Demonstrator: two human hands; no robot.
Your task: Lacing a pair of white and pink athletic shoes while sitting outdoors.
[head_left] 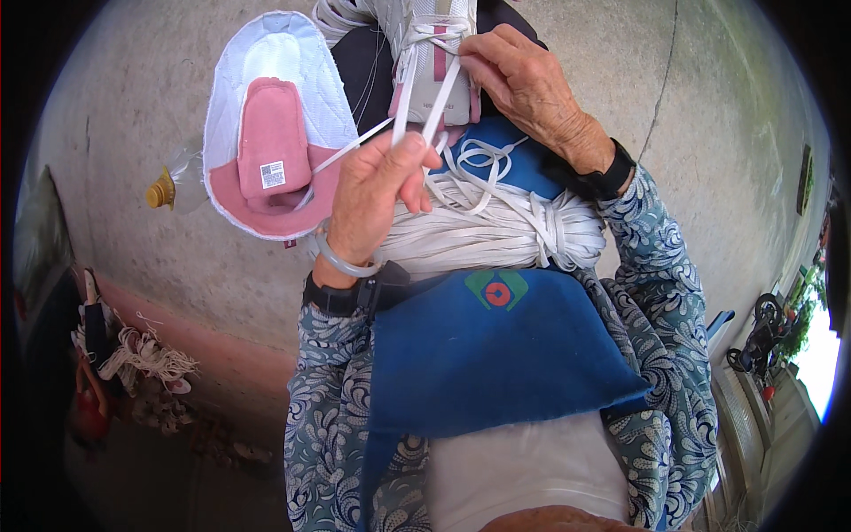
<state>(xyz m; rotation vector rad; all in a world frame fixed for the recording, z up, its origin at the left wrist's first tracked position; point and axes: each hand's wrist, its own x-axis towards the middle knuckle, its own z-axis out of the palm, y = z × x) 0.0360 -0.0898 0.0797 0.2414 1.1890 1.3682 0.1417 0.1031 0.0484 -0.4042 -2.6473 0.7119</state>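
A pale grey and pink shoe upper (pixel 434 62) lies over my knees at the top, with white laces threaded through its upper eyelets. Just below it, my left hand (pixel 381 182) is closed in a pinch on two flat white shoelace (pixel 440 108) lengths that run down from the upper. At the upper's right edge my right hand (pixel 527 93) pinches one of these lengths beside the eyelets. A thick bundle of white laces (pixel 483 230) rests across my lap under my hands, with a loose looped lace (pixel 483 160) above it.
Left of my knees lies a second upper (pixel 239 93), white with a pink tongue. A clear bottle with a yellow cap (pixel 160 190) is beyond it. A blue apron (pixel 496 355) covers my lap. More lace bundles (pixel 151 359) are at the lower left; a motorbike (pixel 764 328) stands far right.
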